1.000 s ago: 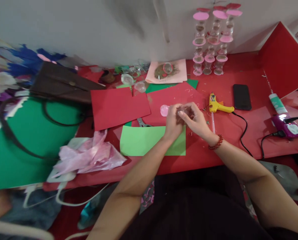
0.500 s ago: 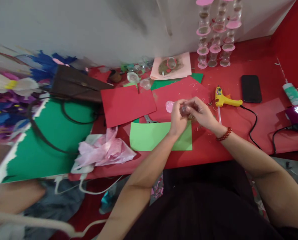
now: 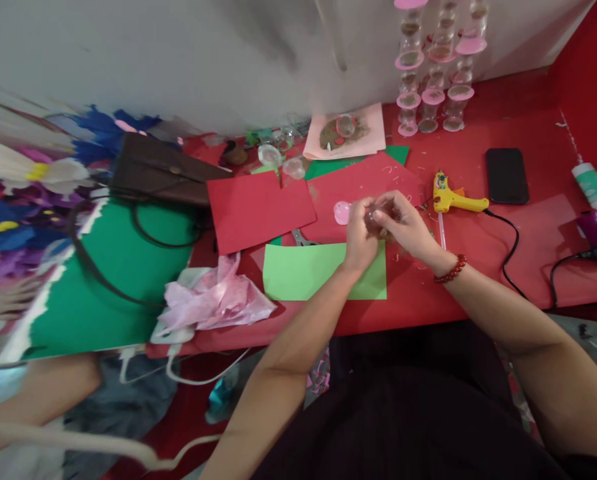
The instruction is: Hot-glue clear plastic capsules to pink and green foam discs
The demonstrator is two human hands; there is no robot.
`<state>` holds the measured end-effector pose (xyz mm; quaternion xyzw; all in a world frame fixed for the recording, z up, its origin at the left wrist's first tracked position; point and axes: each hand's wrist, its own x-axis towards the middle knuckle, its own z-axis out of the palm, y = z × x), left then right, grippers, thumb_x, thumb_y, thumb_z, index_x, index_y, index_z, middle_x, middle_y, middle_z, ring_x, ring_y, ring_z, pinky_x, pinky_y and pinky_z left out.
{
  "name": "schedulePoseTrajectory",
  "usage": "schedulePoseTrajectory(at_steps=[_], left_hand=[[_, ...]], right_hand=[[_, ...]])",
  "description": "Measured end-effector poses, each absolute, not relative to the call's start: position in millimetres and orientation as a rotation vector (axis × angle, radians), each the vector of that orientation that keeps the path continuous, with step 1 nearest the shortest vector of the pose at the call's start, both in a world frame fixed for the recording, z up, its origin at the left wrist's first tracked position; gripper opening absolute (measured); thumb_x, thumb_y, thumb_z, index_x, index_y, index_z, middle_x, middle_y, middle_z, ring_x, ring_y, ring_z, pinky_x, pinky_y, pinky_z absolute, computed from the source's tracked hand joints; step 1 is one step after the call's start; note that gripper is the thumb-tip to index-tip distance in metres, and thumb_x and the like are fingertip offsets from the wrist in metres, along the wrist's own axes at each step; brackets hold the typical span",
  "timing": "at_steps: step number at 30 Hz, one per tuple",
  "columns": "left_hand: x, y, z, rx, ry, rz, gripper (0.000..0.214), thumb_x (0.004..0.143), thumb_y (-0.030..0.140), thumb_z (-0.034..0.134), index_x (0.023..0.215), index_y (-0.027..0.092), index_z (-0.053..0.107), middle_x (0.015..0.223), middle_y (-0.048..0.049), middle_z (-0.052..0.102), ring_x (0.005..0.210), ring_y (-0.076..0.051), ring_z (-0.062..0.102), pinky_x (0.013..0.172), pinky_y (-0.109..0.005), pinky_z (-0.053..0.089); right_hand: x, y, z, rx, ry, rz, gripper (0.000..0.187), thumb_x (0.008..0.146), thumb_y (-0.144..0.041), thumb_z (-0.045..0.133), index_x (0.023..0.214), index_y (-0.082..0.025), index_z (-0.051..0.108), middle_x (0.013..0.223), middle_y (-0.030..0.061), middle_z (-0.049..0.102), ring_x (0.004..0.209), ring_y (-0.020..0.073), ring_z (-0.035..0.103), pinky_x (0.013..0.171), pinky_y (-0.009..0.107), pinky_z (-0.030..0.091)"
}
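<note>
My left hand (image 3: 359,233) and my right hand (image 3: 401,223) meet over the red table. Between their fingers is a small clear plastic cup (image 3: 371,213), mostly covered by the fingers. Both hands are closed around it. Just left of them lies a pink disc (image 3: 342,213) on red paper. A light green paper strip (image 3: 303,272) lies under my left wrist. To the right of my right hand rests a yellow glue gun (image 3: 459,200) with a glue stick pointing toward me.
Stacked clear cups with pink discs (image 3: 408,101) stand at the back. Pink paper (image 3: 373,133) bears brown grains and a cup. Scissors (image 3: 301,238), a red sheet (image 3: 258,207), a pink bag (image 3: 223,297), a brown handbag (image 3: 163,170) and a phone (image 3: 506,175) lie around. A co-worker's arm (image 3: 43,390) shows left.
My hands stay together on the plastic cup, with slight finger movement. The whole view has shifted a little, and a co-worker's hand now shows at the left edge.
</note>
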<state>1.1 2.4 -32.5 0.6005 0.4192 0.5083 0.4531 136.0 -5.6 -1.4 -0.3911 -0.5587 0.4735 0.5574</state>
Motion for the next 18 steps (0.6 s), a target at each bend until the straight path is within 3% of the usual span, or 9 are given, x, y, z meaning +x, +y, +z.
schedulePoseTrajectory(at_steps=[4,10,15,18], left_hand=[[-1.6,2.3,-28.1,1.541,1.083,1.335,0.038,0.092,0.046,0.073,0.122,0.028,0.058,0.129,-0.0095,0.064,0.128,-0.027,0.063,0.108,-0.045,0.053],[-0.5,8.2,-11.6,1.358,0.934,1.126,0.041,0.082,0.033,0.071,0.12,0.03,0.055,0.123,-0.0063,0.066,0.108,-0.024,0.071,0.092,-0.044,0.059],[9.5,21.2,4.4,0.987,0.906,1.109,0.02,0.094,0.044,0.063,0.105,0.027,0.063,0.099,-0.0032,0.071,0.086,-0.021,0.071,0.082,-0.042,0.059],[20.8,23.3,8.6,0.839,0.855,1.158,0.017,0.097,0.041,0.064,0.102,0.025,0.066,0.089,-0.0019,0.072,0.074,-0.017,0.068,0.074,-0.036,0.058]], right_hand=[[139.3,-2.5,-1.6,-0.859,-1.328,1.142,0.017,0.09,-0.038,0.074,0.098,-0.027,0.064,0.092,0.0,0.066,0.086,0.0171,0.061,0.083,0.034,0.052],[145.4,2.7,-7.6,-0.85,-1.264,1.237,0.022,0.09,-0.042,0.073,0.103,-0.028,0.062,0.089,-0.0019,0.063,0.067,0.0124,0.056,0.061,0.028,0.048],[149.9,6.2,-3.2,-0.794,-1.168,1.24,0.023,0.091,-0.045,0.073,0.103,-0.027,0.063,0.087,-0.0032,0.061,0.062,0.01,0.054,0.057,0.027,0.047],[153.3,7.4,0.1,-0.807,-1.111,1.25,0.023,0.091,-0.046,0.071,0.101,-0.027,0.063,0.078,-0.0047,0.058,0.062,0.0111,0.053,0.056,0.026,0.046]])
